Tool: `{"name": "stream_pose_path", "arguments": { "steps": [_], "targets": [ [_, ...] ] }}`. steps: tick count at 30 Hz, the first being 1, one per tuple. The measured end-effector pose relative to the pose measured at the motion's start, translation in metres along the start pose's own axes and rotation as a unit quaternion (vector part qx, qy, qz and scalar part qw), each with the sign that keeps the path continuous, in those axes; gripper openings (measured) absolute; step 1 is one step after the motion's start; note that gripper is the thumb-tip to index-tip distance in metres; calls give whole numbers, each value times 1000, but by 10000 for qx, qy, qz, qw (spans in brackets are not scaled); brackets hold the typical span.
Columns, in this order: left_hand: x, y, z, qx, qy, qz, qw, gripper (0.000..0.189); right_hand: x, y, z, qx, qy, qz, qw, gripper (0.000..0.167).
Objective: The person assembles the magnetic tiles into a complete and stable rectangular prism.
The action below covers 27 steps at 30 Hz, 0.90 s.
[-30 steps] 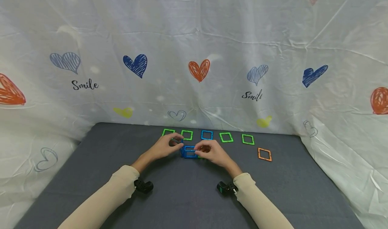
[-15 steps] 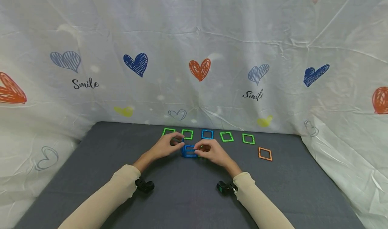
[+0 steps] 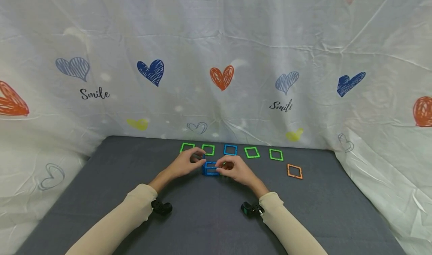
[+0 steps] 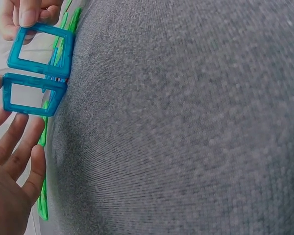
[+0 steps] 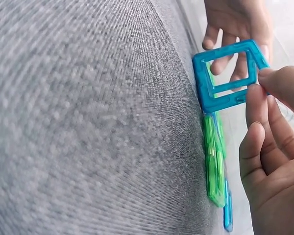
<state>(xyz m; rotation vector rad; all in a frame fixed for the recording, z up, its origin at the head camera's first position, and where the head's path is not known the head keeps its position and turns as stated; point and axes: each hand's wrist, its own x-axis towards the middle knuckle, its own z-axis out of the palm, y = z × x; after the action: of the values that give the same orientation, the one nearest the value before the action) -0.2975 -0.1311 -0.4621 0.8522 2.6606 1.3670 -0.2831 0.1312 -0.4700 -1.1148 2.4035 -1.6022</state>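
Observation:
Two square blue magnetic tiles stand upright at a corner to each other in the middle of the dark grey table. My left hand (image 3: 183, 162) pinches the left blue tile (image 4: 54, 105), which shows nearly edge-on in the head view. The thumb and index finger of my right hand (image 3: 237, 169) pinch an upper corner of the front blue tile (image 5: 204, 85). In the left wrist view, the two tiles sit edge to edge with a narrow gap between their frames. My right fingers cover the front tile's right side in the head view.
Behind the hands runs a row of flat tiles: a green tile (image 3: 214, 150), a blue tile (image 3: 236, 150), another green tile (image 3: 258, 152) and more green ones. An orange tile (image 3: 300, 172) lies to the right. A white curtain (image 3: 189, 105) with printed hearts hangs at the far edge.
Both hands keep their grip on the blue tiles. The fingertips have edged very slightly closer together; the row of tiles behind stays as it was.

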Motion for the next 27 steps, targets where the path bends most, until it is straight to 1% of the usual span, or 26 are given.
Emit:
{"name": "stream_pose_path", "arguments": {
  "steps": [8,12,18,23,27],
  "targets": [
    [0,-1,1,-10,-12,-58,10000,34,1,0,1,-50,-4,48,10000,12],
    [1,-1,1,-11,-16,-105,9999,34,2,-1,2,-18,1,2,10000,13],
    [1,0,1,-63,-42,-38,10000,34,2,-2,2,71,-13,-67,10000,14],
    [-1,2,0,-178,-18,75,9998,36,2,-5,0,123,-87,78,9999,15],
    [-1,2,0,-175,-18,104,9998,35,1,-5,-3,75,-126,179,9997,18]
  ]
}}
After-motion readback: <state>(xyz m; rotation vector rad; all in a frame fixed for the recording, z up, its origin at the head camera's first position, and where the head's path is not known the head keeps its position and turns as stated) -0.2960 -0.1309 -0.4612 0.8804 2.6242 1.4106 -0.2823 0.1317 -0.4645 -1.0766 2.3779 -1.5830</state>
